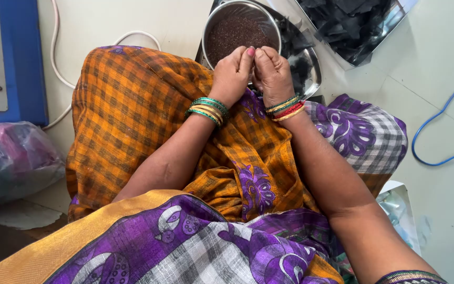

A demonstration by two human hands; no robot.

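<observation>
My left hand (231,73) and my right hand (272,73) are held close together, fingertips touching, just over the near rim of a round steel bowl (212,29) filled with small dark brown seeds (237,32). Both hands are curled, thumbs pressed to fingers, pinching something too small to make out. Green and gold bangles ring the left wrist, green, red and gold ones the right. My knees, draped in orange checked and purple patterned cloth, lie under the forearms.
The bowl sits on a steel plate (311,68) holding dark pouches. A steel tray (356,23) of black pouches lies at the upper right. A blue machine (11,58) with a white cord stands left, above a plastic bag (11,160). A blue cable (437,131) loops at right.
</observation>
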